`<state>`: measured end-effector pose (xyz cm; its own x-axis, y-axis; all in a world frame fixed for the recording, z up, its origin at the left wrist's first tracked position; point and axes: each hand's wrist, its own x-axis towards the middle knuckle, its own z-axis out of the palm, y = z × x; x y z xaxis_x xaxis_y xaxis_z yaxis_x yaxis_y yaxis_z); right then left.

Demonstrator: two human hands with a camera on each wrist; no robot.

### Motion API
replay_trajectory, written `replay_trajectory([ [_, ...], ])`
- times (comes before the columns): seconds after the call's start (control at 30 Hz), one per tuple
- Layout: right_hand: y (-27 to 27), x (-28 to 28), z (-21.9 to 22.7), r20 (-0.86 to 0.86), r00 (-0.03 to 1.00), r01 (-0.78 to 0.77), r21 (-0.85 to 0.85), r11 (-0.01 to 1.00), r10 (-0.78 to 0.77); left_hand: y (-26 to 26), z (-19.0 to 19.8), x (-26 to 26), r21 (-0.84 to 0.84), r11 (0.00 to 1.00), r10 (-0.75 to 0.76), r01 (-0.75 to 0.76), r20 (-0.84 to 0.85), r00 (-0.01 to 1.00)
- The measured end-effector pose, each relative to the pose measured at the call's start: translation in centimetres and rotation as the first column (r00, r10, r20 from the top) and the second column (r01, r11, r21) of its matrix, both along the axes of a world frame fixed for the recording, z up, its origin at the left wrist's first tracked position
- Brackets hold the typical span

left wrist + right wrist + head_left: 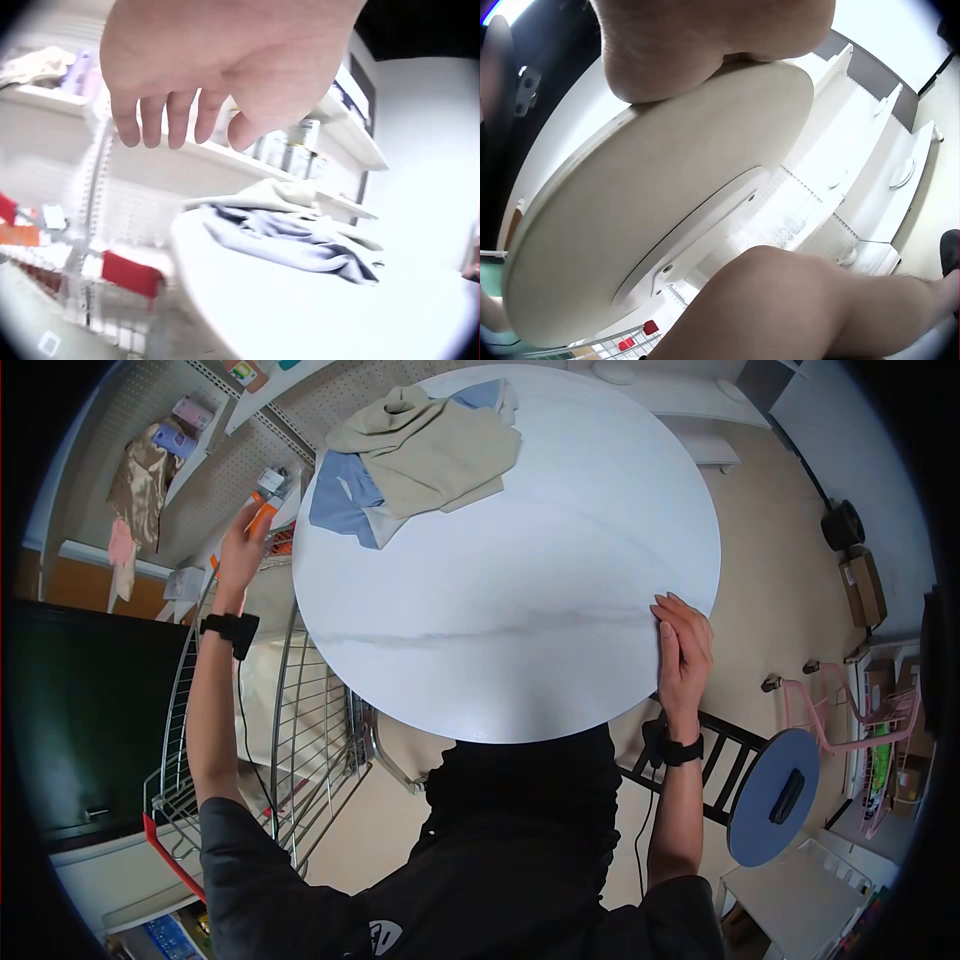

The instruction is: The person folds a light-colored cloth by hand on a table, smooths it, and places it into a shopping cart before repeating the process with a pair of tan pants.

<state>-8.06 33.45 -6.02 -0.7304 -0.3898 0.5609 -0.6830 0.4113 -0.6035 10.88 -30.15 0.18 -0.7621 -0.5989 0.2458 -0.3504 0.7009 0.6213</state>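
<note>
A round white marble-look table (500,560) fills the middle of the head view. At its far left lies a beige garment (440,450) over a blue garment (345,495); the left wrist view shows the same beige cloth (277,195) on the blue-grey cloth (300,240). My left hand (240,550) is raised off the table's left side, above a wire cart, next to an orange and white item (265,500). Its fingers (169,112) hang relaxed and hold nothing. My right hand (683,645) lies flat on the table's right rim, fingers straight. From below, its palm (705,45) presses the tabletop edge (630,225).
A wire shopping cart (290,700) stands left of the table under my left arm. Pegboard shelves (150,420) with goods run along the far left. A black chair (725,760), a blue round stool (770,810) and a pink cart (860,720) stand at the right.
</note>
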Motion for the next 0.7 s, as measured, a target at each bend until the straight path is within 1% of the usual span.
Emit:
replay_trajectory([
  [0.07,0.1,-0.1,-0.1,-0.017,1.0,-0.013,-0.011,1.0,0.013,6.7,4.4,-3.6,-0.178,0.974,-0.125,0.138,0.08,0.989],
  [0.1,0.2,-0.1,0.0,-0.027,0.999,-0.018,-0.013,1.0,0.017,9.9,5.5,-5.4,-0.261,0.943,-0.181,0.208,0.125,0.975],
  [0.17,0.4,-0.1,0.1,-0.038,0.999,-0.027,-0.017,0.999,0.026,14.1,5.6,-8.2,-0.365,0.863,-0.3,0.35,0.188,0.935],
  [0.23,0.5,-0.2,0.1,-0.04,0.999,-0.035,-0.021,0.999,0.034,17.2,4.9,-11.0,-0.482,0.729,-0.434,0.487,0.226,0.872],
  [0.33,0.8,-0.3,0.0,-0.053,0.998,-0.047,-0.032,0.998,0.045,22.0,4.4,-13.4,-0.475,0.746,-0.32,0.467,0.359,0.877],
  [0.43,1.0,-0.3,0.1,-0.055,0.997,-0.052,-0.052,0.997,0.049,23.1,2.9,-15.2,-0.635,0.619,-0.181,0.461,0.456,0.871],
  [0.53,1.1,-0.4,-0.1,-0.058,0.997,-0.061,-0.068,0.996,0.057,22.3,3.4,-16.6,-0.647,0.58,-0.176,0.496,0.495,0.851],
  [0.63,1.2,-0.5,-0.2,-0.053,0.997,-0.062,-0.076,0.995,0.058,22.8,6.3,-16.6,-0.541,0.76,-0.23,0.359,0.292,0.928],
  [0.67,1.2,-0.4,-0.2,-0.049,0.997,-0.059,-0.075,0.995,0.056,22.2,6.7,-16.6,-0.573,0.751,-0.297,0.328,0.151,0.943],
  [0.7,1.2,-0.4,-0.1,-0.045,0.997,-0.059,-0.073,0.996,0.056,22.1,7.7,-16.4,-0.457,0.834,-0.294,0.31,0.11,0.95],
])
